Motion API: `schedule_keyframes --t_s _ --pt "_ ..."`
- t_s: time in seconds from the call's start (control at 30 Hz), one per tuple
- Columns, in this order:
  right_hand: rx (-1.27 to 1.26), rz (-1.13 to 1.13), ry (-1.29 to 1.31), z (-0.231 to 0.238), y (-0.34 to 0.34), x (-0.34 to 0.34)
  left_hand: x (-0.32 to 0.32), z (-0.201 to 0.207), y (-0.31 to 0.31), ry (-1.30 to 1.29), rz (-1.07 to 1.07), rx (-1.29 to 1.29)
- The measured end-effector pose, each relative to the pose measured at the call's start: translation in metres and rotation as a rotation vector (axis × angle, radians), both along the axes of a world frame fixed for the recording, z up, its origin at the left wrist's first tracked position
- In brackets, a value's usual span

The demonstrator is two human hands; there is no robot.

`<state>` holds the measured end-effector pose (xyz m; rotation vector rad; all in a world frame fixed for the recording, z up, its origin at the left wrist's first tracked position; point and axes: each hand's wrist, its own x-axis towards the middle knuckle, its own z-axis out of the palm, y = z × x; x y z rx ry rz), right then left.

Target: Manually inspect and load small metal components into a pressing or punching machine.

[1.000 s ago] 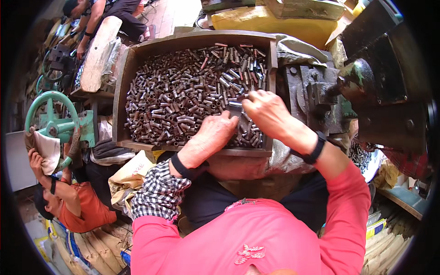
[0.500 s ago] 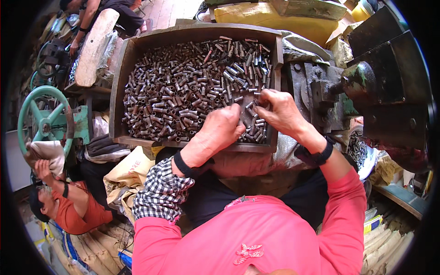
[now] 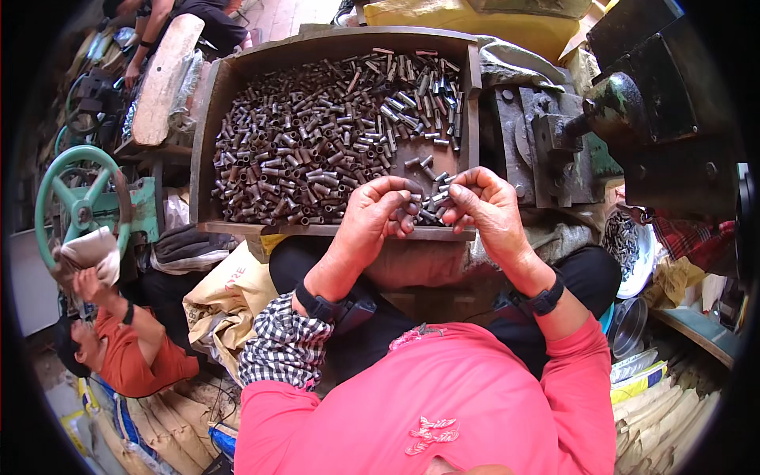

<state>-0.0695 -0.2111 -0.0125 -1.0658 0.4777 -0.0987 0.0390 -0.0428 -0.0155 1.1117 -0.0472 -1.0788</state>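
Note:
Both my hands are at the front right part of a shallow tray (image 3: 473, 119) of small metal sleeves (image 3: 305, 146). Between the thumb and bent fingers of my left hand (image 3: 370, 218) a short metal sleeve (image 3: 416, 199) shows its end. My right hand (image 3: 491, 212) is closed in a pinch just to the right, fingertips over a few loose sleeves (image 3: 430, 168); what it holds is hard to make out. The two hands are apart, with sleeves between them. Longer, shinier tubes (image 3: 402, 103) lie in the tray's far right part.
A dark machine (image 3: 633, 119) stands close on the right, beside a metal block (image 3: 546, 146). Below it is a white basin (image 3: 638, 261) of metal pieces. At the left a person in orange (image 3: 138, 348) works near a green handwheel (image 3: 81, 212). A paper sack (image 3: 226, 293) lies nearer.
My left hand has turned so its fingers point up, with a sleeve now showing in them. My right hand has shifted slightly down. A patch of tray bottom shows more widely.

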Motion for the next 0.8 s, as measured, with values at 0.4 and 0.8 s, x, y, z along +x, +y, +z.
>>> schedule_keyframes --t_s 0.4,0.8 --pt "0.063 -0.071 0.039 -0.007 0.011 -0.008 -0.021 -0.001 -0.006 -0.094 0.053 0.028" --pt "-0.042 -0.115 -0.011 -0.009 0.022 -0.019 -0.028 -0.007 -0.009 -0.055 0.072 0.032"
